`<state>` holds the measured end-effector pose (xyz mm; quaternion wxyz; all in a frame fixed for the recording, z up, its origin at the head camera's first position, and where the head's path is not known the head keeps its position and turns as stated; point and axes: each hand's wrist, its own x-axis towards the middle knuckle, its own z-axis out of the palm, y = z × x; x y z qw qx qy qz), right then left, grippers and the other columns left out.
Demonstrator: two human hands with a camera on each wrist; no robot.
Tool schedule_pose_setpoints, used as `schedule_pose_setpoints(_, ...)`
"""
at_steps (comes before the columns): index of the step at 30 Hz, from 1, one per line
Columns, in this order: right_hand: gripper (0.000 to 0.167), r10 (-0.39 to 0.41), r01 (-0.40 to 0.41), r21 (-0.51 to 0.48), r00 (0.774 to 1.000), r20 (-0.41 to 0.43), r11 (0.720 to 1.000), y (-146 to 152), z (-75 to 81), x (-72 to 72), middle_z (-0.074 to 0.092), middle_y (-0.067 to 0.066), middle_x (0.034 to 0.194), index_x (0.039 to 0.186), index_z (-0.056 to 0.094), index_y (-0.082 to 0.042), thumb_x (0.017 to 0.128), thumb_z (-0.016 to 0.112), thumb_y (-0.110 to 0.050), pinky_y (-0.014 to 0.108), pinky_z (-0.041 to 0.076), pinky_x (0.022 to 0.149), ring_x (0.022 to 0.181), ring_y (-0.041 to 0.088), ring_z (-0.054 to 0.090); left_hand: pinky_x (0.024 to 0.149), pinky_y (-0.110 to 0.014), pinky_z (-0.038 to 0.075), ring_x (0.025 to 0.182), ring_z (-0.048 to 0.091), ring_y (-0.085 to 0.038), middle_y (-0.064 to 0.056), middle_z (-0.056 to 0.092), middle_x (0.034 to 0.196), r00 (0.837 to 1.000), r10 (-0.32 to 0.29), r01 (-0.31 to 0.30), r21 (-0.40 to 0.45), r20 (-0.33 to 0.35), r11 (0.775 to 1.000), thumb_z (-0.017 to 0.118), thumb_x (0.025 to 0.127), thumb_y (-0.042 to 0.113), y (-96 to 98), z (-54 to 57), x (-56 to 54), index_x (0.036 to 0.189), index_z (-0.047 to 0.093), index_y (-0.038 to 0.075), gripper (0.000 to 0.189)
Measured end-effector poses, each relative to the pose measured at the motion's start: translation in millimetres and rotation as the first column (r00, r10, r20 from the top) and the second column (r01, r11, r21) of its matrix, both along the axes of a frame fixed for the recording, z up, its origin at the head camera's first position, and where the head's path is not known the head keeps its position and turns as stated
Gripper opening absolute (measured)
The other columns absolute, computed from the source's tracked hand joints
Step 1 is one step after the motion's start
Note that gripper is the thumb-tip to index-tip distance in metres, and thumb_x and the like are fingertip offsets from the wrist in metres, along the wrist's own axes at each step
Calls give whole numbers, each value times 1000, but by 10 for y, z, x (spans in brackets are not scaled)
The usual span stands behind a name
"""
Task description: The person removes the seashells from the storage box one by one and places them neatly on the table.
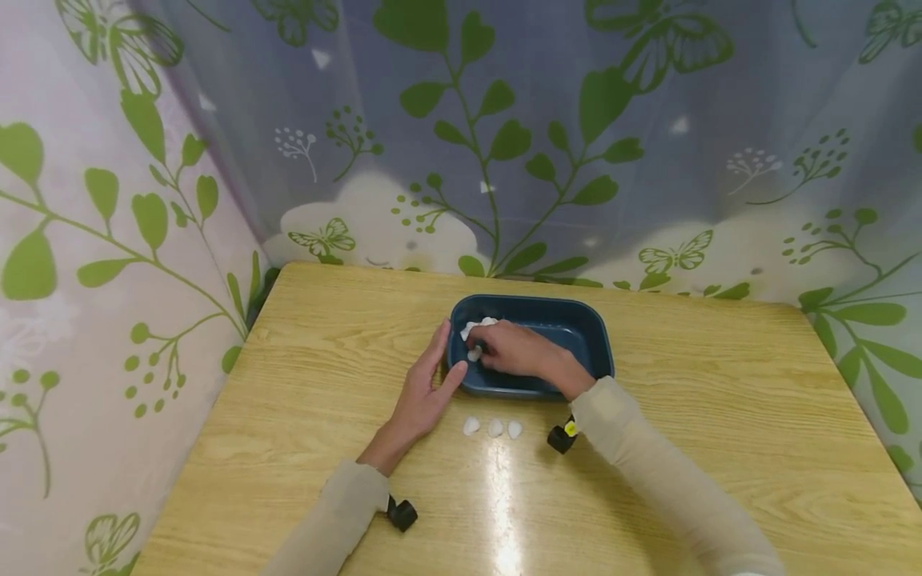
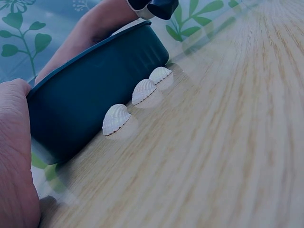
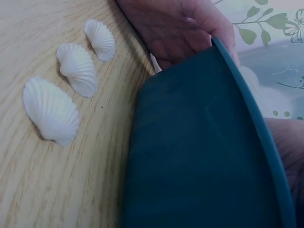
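A dark blue rectangular tub (image 1: pixel 536 393) stands on the table. My left hand (image 1: pixel 421 394) lies along its left end, fingers fairly straight against the outside and thumb at the near left corner of the rim. My right hand (image 1: pixel 515 349) reaches down into the tub, its curled fingertips pinching a small white seashell (image 1: pixel 473 354). More white seashells (image 1: pixel 477 326) lie heaped at the tub's left end, partly hidden by this hand. In front of the tub, three ribbed white seashells (image 3: pixel 51 111) sit in a row on the tabletop.
The wooden table (image 1: pixel 317 344) runs back to a patterned curtain (image 1: pixel 547 160) with green leaves and butterflies. A small black camera (image 1: pixel 402 514) is worn at the left wrist, another black camera (image 1: pixel 560 438) at the right.
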<state>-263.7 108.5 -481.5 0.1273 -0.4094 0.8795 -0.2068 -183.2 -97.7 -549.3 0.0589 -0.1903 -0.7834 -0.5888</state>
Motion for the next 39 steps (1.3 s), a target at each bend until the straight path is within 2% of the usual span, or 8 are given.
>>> schedule_pose_setpoints(4, 21, -10, 10, 20, 1000, 6, 1000, 16, 3, 11, 75, 7, 110, 121, 70, -4, 100, 67, -7, 30, 55, 74, 75, 7, 61, 128, -44, 22, 159, 20, -20, -7, 24, 173, 1000, -2, 2, -1, 4, 1000, 58, 109, 22, -9, 5, 3, 167, 24, 17, 68)
schedule_pose_setpoints(7, 21, -9, 9, 17, 1000, 17, 1000, 36, 3, 15, 74, 6, 108, 121, 70, -4, 100, 68, -6, 30, 54, 74, 75, 8, 59, 128, -43, 22, 159, 20, -21, -7, 23, 173, 1000, -1, 1, -18, 5, 1000, 58, 109, 23, -10, 4, 1, 167, 23, 16, 69)
schedule_pose_setpoints(12, 23, -34, 33, 38, 999, 22, 999, 63, 7, 25, 71, 3, 95, 121, 68, -3, 101, 71, -12, 28, 50, 68, 68, 8, 55, 129, -41, 20, 159, 18, -16, -6, 22, 174, 1000, -3, 3, -33, 22, 999, 55, 110, 32, -7, 2, 6, 168, 21, 19, 68)
schedule_pose_setpoints(20, 21, -63, 63, 34, 998, 14, 997, 93, -22, 44, 70, 4, 95, 117, 66, -2, 101, 71, -14, 28, 51, 67, 68, 9, 55, 129, -36, 19, 159, 17, -8, 2, 21, 174, 999, 5, -4, -41, 36, 999, 53, 110, 38, -3, 8, 6, 168, 20, 23, 69)
schedule_pose_setpoints(28, 20, -65, 64, 10, 996, 60, 998, 140, -42, 23, 58, -2, 72, 115, 66, -2, 101, 72, -15, 25, 45, 61, 60, 7, 50, 129, -42, 20, 159, 18, -16, -7, 22, 174, 1000, 1, -1, -24, 10, 1000, 55, 110, 31, 8, 4, -1, 168, 21, 18, 68)
schedule_pose_setpoints(33, 24, -92, 92, 7, 993, 70, 996, 166, -49, 28, 58, -3, 72, 116, 67, -1, 100, 74, -18, 25, 46, 61, 61, 7, 51, 129, -43, 19, 160, 18, -18, -7, 22, 173, 1000, 3, -2, -29, 11, 1000, 54, 110, 30, 11, 3, -2, 168, 21, 18, 68)
schedule_pose_setpoints(39, 23, -65, 65, -10, 996, 59, 998, 188, -59, 55, 58, -3, 72, 115, 67, -1, 100, 73, -17, 25, 47, 63, 62, 6, 50, 129, -42, 19, 160, 18, -18, -8, 22, 173, 1000, 0, 1, -23, 16, 1000, 54, 110, 32, 8, 11, 7, 168, 21, 17, 68)
